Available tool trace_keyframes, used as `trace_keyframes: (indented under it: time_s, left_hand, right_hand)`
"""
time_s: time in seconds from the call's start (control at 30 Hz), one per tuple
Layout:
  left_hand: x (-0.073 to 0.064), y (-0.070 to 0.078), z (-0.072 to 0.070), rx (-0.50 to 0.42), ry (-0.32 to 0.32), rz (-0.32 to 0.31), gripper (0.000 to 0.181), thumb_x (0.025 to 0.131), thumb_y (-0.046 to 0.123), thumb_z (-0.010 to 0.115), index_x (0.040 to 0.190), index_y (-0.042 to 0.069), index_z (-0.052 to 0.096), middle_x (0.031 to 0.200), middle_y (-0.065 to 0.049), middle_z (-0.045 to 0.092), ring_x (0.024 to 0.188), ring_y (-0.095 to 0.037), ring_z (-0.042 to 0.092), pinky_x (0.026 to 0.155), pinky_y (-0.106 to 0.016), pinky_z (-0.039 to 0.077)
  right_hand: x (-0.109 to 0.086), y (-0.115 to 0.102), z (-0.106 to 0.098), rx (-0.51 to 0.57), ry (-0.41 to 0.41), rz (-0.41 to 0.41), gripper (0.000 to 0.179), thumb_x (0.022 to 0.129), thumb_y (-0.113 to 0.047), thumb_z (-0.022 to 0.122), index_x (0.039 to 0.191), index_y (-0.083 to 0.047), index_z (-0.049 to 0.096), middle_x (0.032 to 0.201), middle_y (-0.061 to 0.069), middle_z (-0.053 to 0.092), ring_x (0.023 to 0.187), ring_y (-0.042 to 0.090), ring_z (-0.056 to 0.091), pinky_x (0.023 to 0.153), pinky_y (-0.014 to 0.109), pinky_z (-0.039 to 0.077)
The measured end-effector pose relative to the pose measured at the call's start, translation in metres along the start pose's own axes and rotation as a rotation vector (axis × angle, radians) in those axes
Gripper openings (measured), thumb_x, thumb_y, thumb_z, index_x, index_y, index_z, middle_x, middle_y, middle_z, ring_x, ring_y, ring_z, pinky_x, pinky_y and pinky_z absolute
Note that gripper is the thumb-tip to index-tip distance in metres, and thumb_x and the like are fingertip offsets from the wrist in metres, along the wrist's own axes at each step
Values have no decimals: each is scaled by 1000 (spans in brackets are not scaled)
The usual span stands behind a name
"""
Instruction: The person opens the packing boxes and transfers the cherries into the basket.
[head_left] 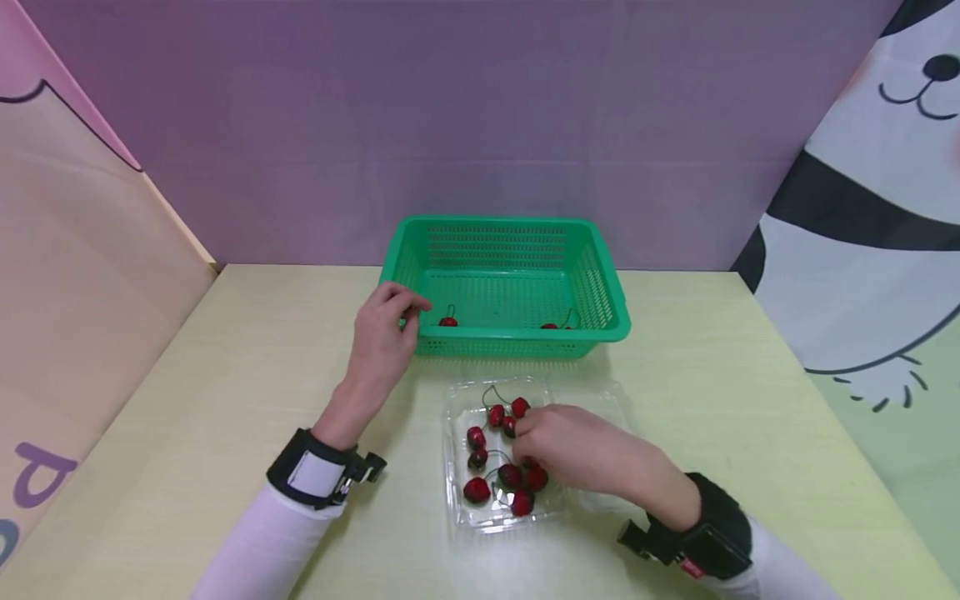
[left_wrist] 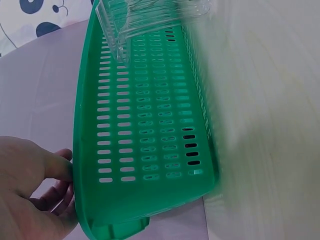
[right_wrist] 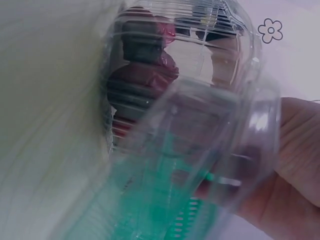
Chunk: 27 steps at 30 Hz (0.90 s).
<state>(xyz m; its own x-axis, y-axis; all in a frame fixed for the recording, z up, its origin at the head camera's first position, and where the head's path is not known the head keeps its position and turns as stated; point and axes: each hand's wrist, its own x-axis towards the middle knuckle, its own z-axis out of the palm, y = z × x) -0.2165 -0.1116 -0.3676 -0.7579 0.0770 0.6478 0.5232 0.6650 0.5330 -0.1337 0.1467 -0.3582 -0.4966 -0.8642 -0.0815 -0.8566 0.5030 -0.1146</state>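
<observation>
My left hand (head_left: 384, 333) is at the front left corner of the green plastic basket (head_left: 517, 334), index finger reaching over its rim. Nothing shows between that finger and the thumb; in the left wrist view the fingertips are partly hidden behind the rim. One cherry (head_left: 447, 322) with its stem lies near the basket's front wall, and more cherries (head_left: 550, 326) lie to the right. Fingers pointing down, my right hand (head_left: 573, 442) reaches into the clear plastic container (head_left: 468, 518) among several red cherries (head_left: 476, 491). I cannot tell whether its hidden fingertips pinch a cherry.
The container's clear lid (head_left: 611, 408) lies folded open to the right, under my right forearm. Behind the basket rises a purple backdrop (head_left: 495, 125), with printed side panels left and right. A pale wooden table (head_left: 300, 333) carries everything.
</observation>
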Motion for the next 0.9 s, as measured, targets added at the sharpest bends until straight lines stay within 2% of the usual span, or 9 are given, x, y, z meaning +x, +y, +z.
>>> trace_keyframes:
  time_s: [0.3, 0.53, 0.7, 0.9]
  left_hand:
    - [0, 1, 0, 11, -1, -2, 15, 85, -13, 68, 87, 1, 73, 93, -7, 57, 88, -23, 59, 71, -29, 50]
    - [1, -1, 1, 27, 6, 11, 14, 84, -12, 69, 86, 2, 73, 93, -7, 57, 88, -24, 59, 73, -25, 47]
    - [1, -1, 2, 23, 11, 19, 14, 84, -11, 69, 85, 2, 73, 93, -8, 57, 87, -26, 59, 73, -27, 46]
    - [1, -2, 2, 27, 15, 25, 12, 84, -9, 70, 85, 2, 73, 92, -7, 56, 86, -25, 58, 73, -27, 45]
  right_hand:
    - [0, -1, -2, 23, 23, -4, 28, 76, 8, 75, 83, -18, 72, 78, -12, 56, 72, 3, 48, 64, 10, 41]
    - [1, 0, -2, 30, 34, 11, 23, 78, 5, 76, 88, -15, 74, 82, -8, 60, 75, 3, 51, 67, 10, 43]
    - [3, 0, -2, 23, 53, 15, 20, 78, 4, 78, 85, -14, 74, 78, -9, 58, 72, 4, 50, 65, 10, 42]
    - [3, 0, -2, 13, 117, -23, 22, 76, 6, 78, 80, -15, 73, 77, -9, 58, 71, 3, 52, 65, 9, 43]
